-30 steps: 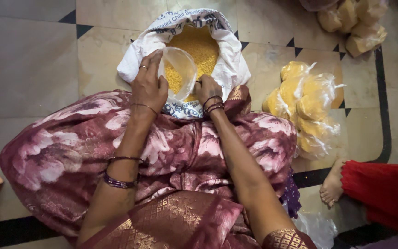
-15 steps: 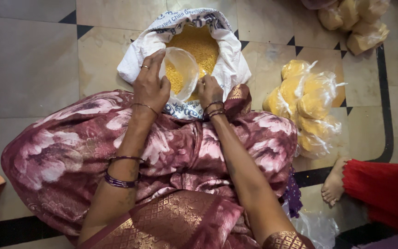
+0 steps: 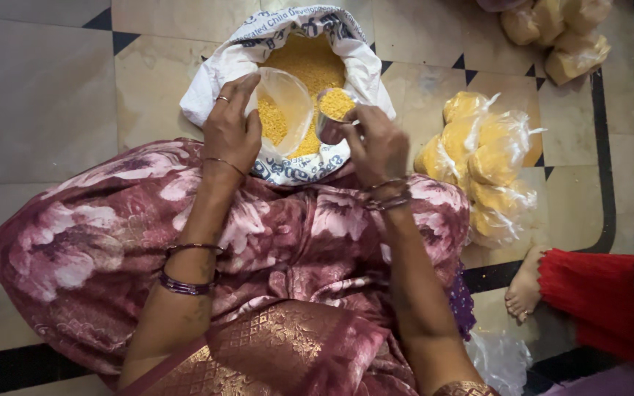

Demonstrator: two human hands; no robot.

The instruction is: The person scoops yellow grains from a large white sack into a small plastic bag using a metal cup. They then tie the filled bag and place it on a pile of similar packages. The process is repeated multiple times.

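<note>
The thin, clear plastic bag [image 3: 282, 110], partly filled with yellow split lentils, looks limp and slippery, likely to sag as it fills; it is best held at its open rim. There the left hand [image 3: 230, 132] has its grip closed on the near edge, holding the mouth open over the large white woven sack [image 3: 218, 73] of lentils on the tiled floor [image 3: 38, 88]. The right hand [image 3: 377, 143] grips a small metal cup [image 3: 334, 111], heaped with lentils, just beside the bag's rim.

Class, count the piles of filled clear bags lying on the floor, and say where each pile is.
2: one pile of filled bags right of the white sack, another pile at the top right edge, partly cut off; more may lie outside the frame.
</note>
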